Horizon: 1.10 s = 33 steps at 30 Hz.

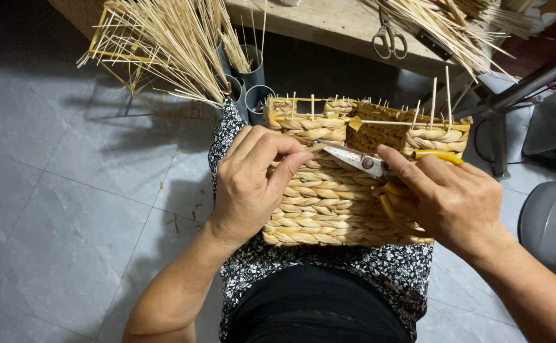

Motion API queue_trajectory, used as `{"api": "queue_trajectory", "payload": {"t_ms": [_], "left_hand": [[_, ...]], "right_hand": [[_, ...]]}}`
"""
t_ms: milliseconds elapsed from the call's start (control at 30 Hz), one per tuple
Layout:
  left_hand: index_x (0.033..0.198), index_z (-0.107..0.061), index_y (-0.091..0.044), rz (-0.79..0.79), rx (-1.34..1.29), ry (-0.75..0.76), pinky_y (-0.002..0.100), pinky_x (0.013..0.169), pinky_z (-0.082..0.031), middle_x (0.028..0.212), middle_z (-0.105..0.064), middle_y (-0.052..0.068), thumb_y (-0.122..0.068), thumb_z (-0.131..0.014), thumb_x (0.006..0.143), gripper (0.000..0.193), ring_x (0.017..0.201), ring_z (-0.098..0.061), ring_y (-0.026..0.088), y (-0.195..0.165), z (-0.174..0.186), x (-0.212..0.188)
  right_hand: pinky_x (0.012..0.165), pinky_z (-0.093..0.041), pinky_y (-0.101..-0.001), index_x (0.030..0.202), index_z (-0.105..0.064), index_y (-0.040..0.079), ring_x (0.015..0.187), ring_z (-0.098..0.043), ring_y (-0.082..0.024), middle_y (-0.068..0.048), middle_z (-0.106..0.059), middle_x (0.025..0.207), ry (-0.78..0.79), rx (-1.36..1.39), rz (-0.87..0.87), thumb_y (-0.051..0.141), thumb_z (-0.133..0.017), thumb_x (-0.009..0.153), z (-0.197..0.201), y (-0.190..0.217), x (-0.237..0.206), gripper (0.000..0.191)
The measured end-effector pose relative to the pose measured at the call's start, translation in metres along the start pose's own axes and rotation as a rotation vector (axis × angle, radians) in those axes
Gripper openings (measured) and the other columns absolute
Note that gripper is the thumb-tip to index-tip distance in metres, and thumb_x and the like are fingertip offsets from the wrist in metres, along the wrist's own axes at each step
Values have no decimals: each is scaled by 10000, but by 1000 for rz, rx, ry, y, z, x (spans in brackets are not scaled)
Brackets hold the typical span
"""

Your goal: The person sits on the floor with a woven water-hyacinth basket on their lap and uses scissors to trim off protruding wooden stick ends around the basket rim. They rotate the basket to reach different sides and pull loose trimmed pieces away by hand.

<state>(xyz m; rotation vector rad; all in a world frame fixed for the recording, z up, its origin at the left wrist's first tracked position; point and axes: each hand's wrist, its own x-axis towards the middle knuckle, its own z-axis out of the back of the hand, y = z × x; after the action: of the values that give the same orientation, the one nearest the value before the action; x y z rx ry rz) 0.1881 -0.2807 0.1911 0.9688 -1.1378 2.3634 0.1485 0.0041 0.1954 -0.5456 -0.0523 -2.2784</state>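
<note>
Fingers (271, 149) of the left hand (247, 187) are curled together and pressed onto the front wall of a rectangular basket woven from pale braided straw (329, 203), with the thumb tip laid against the upper rows of the braid. By the right hand (449, 200) a pair of scissors with steel blades and yellow handles (379, 166) is gripped; its fingers are closed around the yellow loops and the forefinger is stretched along the top of the blades. The blades are seen nearly closed, and their point is directed to the left, just beside the left thumb, at the top edge of the basket wall.

The basket is rested on the person's lap, on a dark cloth with small white flowers (329, 267), between both forearms. Thin upright sticks (433, 101) are seen standing out of its unfinished rim.

Beyond the basket, a bundle of thin pale reeds on a yellow wire frame (164, 44) is placed on the grey tiled floor (56, 190), near some grey plastic tubes (252, 76) filled with more reeds. A second pair of scissors with metal handles (389, 37) is laid on a wooden bench (329, 22) at the top, beside another heap of reeds (449, 22). A grey round bin (551, 222) is seen at the right edge.
</note>
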Motion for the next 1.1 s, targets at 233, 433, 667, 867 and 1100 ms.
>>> {"api": "queue_trajectory", "payload": {"t_ms": [233,433,667,867,1100], "left_hand": [[1052,-607,-64,232,-317,-34,243,746,-626,1061,-732,51,-22,-699,1001,114,839,-701,86,8,30,0],[1162,-682,-63,42,74,142,282,664,-586,917,-641,71,-75,-813,868,323,787,-668,147,10,14,7],[996,-715,-70,72,59,84,281,670,-546,904,-601,37,-30,-773,894,124,807,-648,121,16,14,12],[982,-724,-46,178,-45,98,223,624,-515,866,-601,15,-5,-765,895,104,741,-639,79,16,21,11],[970,-731,-40,208,-77,109,209,599,-486,850,-595,9,9,-773,886,107,722,-602,51,17,22,9]], "right_hand": [[564,-475,-350,1412,-642,235,616,-576,-191,-4,-606,786,61,51,-56,341,-865,692,2,0,-7,761],[602,-434,-325,1430,-648,256,678,-571,-165,13,-596,832,15,40,-90,352,-876,709,2,-1,-1,762],[607,-428,-331,1416,-659,284,677,-546,-166,13,-560,819,-74,-3,-29,375,-889,727,1,8,18,732],[624,-448,-311,1442,-629,309,713,-567,-157,15,-568,867,-78,-56,23,449,-851,776,2,23,39,716],[552,-426,-289,1427,-665,230,626,-577,-104,46,-541,755,-41,-156,103,479,-817,847,0,35,40,649]]}}
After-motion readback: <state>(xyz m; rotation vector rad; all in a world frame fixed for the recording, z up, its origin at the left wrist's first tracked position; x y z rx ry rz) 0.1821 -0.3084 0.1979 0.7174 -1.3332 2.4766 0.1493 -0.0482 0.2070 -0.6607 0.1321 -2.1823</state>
